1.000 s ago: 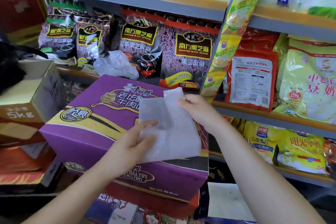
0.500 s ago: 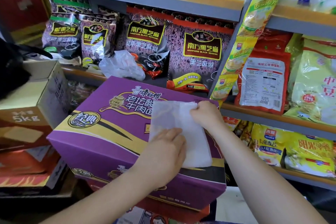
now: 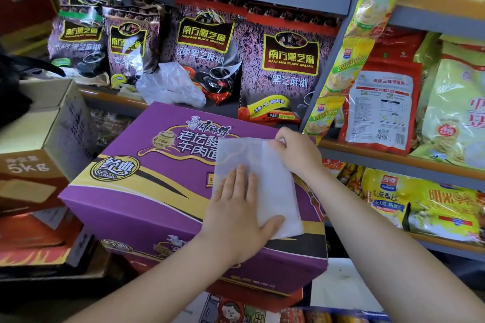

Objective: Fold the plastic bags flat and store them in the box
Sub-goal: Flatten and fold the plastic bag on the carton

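Low in the middle of the frame the left hand (image 3: 237, 214) lies flat, fingers straight and together, pressing on a folded white plastic bag (image 3: 265, 191) that rests on top of a closed purple carton (image 3: 147, 191). Just above it, the right hand (image 3: 294, 152) pinches the bag's upper right corner between thumb and fingertips. The bag sits on the right half of the carton's lid, its lower edge near the front rim. Left of the carton, at the frame's edge, stands a brown cardboard box (image 3: 49, 134) marked 5kg. Farther back, a crumpled clear plastic bag (image 3: 170, 86) lies on the shelf (image 3: 110, 94) before dark sesame packets (image 3: 288, 60).
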{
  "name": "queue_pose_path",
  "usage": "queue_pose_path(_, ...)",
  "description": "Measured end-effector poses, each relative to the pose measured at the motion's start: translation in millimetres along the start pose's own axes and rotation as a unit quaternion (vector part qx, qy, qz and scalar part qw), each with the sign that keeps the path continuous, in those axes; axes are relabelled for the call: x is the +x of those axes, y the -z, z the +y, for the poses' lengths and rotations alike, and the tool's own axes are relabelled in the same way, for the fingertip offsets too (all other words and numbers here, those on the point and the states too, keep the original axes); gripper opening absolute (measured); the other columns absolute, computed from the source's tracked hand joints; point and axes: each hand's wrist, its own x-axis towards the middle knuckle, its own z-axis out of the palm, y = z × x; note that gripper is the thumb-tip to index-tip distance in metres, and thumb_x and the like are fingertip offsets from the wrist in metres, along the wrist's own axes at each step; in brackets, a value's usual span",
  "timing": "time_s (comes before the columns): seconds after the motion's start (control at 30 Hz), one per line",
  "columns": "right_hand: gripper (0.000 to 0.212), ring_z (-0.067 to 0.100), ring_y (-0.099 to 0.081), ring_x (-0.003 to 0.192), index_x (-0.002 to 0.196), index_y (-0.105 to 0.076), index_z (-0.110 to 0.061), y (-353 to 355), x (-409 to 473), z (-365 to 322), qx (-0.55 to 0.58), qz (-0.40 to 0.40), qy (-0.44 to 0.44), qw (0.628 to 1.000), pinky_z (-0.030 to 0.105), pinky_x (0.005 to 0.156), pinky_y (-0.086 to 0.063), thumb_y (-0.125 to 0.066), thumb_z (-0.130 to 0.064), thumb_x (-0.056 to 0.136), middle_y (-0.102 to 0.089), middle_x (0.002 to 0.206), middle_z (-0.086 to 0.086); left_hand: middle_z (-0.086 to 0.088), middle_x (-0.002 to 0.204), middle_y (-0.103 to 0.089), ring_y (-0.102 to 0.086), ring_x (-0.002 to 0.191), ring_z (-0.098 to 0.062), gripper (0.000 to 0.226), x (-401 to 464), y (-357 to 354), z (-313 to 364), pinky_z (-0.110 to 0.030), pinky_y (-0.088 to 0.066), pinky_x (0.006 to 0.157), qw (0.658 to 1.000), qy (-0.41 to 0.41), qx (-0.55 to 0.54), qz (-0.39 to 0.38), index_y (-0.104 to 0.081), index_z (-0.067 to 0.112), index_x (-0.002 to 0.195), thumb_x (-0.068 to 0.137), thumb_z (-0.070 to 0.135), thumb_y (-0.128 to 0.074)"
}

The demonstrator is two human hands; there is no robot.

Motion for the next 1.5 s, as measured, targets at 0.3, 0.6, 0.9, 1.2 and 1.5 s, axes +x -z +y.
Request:
queue_pose_path(0.3, 0.027, 0.033, -0.054, 0.103, 0.104, -0.046, -0.014, 12.1, -1.8, -16.8, -0.121, -0.015, 0.022, 0.992, 0.037, 0.067, -0.039, -0.035, -0.038, 0.099, -0.058, 0.111, 0.012, -0.019, 0.153, 0.014, 0.013, 0.142, -0.03, 0.112, -3.9, -0.4, 3.9, -0.034, 0.017, 0.104, 0.999, 0.038, 0.028, 0.018, 0.012, 0.007, 0.145, 0.055, 0.074, 0.016)
queue_pose_path(0.6, 0.06, 0.013, 0.008, 0.145, 0.149, -0.001, -0.01, 7.1, -100.7, -46.7, -0.054, -0.2, 0.065, 0.976, 0.024, 0.114, 0.006, -0.018, -0.04, 0.1, 0.007, 0.159, 0.004, -0.018, 0.152, 0.018, 0.018, 0.141, -0.026, 0.114, -3.7, -5.6, 3.0, -0.035, 0.014, 0.113, 0.999, 0.042, 0.007, 0.013, 0.024, 0.004, 0.137, 0.054, 0.081, 0.011)
queue_pose_path(0.9, 0.06, 0.016, 0.005, 0.146, 0.15, 0.001, -0.012, -14.8, -35.7, -20.7, -0.119, -0.169, 0.04, 0.978, 0.036, 0.117, 0.003, -0.017, -0.041, 0.1, 0.006, 0.159, 0.004, -0.017, 0.153, 0.018, 0.018, 0.142, -0.026, 0.131, -1.6, -1.6, 5.2, -0.033, 0.017, 0.108, 0.998, 0.057, 0.019, 0.005, 0.015, 0.002, 0.143, 0.043, 0.087, 0.005)
queue_pose_path(1.2, 0.061, 0.014, 0.003, 0.146, 0.151, -0.003, -0.017, -17.3, 4.8, -6.5, -0.121, -0.151, 0.028, 0.981, 0.04, 0.117, 0.002, -0.016, -0.045, 0.098, 0.005, 0.159, 0.0, -0.012, 0.154, 0.017, 0.017, 0.142, -0.024, 0.129, -28.2, 1.2, -13.7, -0.032, 0.013, 0.111, 0.999, -0.008, 0.032, 0.016, 0.011, 0.011, 0.146, 0.044, 0.089, 0.021)
queue_pose_path(1.5, 0.023, 0.021, -0.047, 0.115, 0.109, -0.061, -0.012, 22.1, -83.2, -8.5, 0.028, 0.032, 0.218, 0.975, 0.035, 0.094, -0.041, -0.047, -0.023, 0.094, -0.05, 0.127, 0.005, -0.013, 0.144, -0.039, -0.041, 0.13, -0.033, 0.086, -40.3, 0.5, -64.0, -0.041, -0.025, 0.11, 0.985, -0.139, 0.042, 0.09, -0.046, 0.012, 0.131, 0.08, 0.077, -0.023)
